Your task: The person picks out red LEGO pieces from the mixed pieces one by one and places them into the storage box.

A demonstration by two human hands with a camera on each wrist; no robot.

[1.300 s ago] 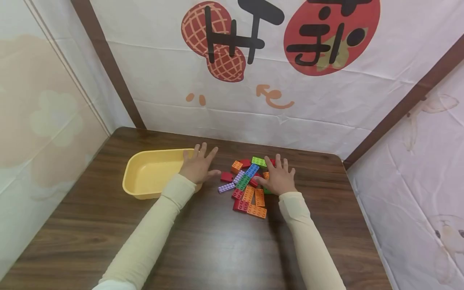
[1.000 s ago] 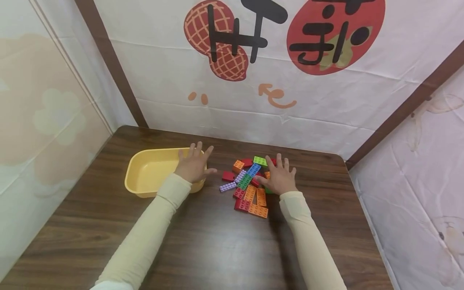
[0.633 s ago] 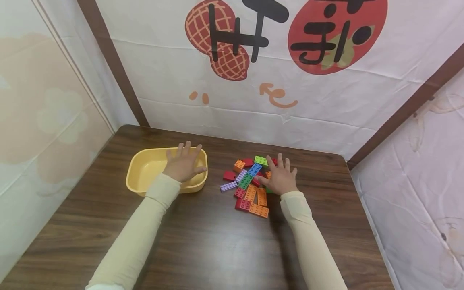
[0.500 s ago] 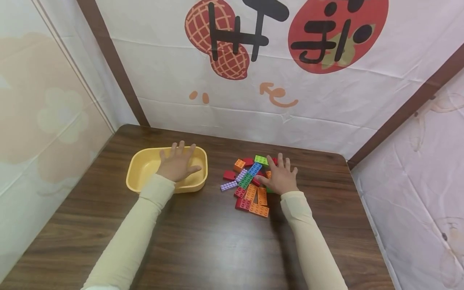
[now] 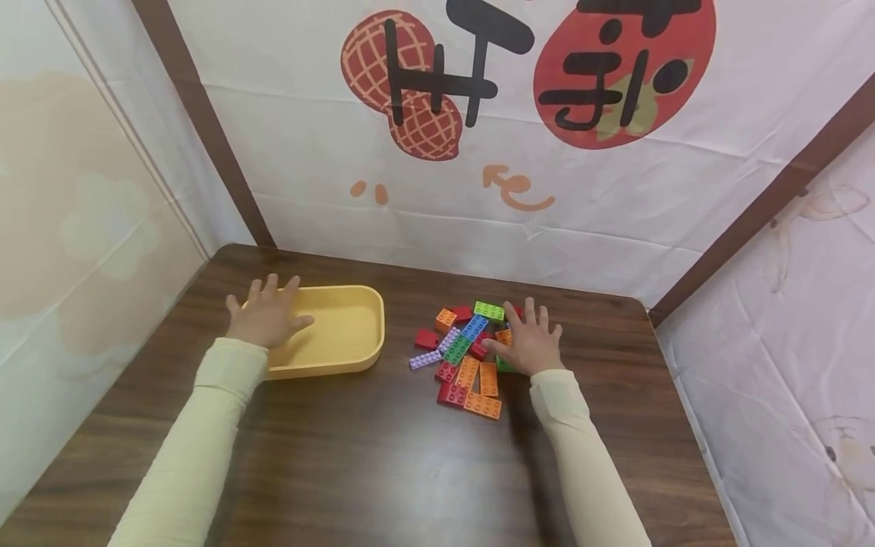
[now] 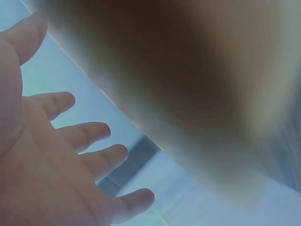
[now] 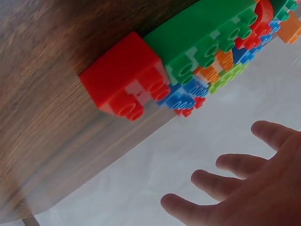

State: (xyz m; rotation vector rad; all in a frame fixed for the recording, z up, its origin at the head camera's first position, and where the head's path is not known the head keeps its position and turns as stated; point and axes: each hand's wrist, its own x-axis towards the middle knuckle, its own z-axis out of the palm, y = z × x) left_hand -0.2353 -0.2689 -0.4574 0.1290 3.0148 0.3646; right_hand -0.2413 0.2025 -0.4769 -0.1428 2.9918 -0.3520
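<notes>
The left hand (image 5: 262, 317) has its fingers spread apart over one end of the tub (image 5: 345, 327). The tub lies below the palm and runs out past the thumb tip, towards the right hand (image 5: 533, 343); I cannot tell whether the hand touches its rim. In the left wrist view a big blurred shape sits beside these fingers, too soft to make out.

The right fingers are apart too, above the edge of the pile. The lime brick (image 5: 488, 310) is just beside the index fingertip, and an orange brick (image 5: 503, 336) shows between that finger and the thumb. The thumb tip is near a red brick (image 5: 476, 349). Beyond that tip lie a blue brick (image 5: 475, 327) and a green brick (image 5: 456, 350), with a purple brick (image 5: 425, 359) farther from the fingers. In the right wrist view, pale cloth (image 7: 141, 165) shows between the four fingers and the bricks; contact elsewhere I cannot tell
</notes>
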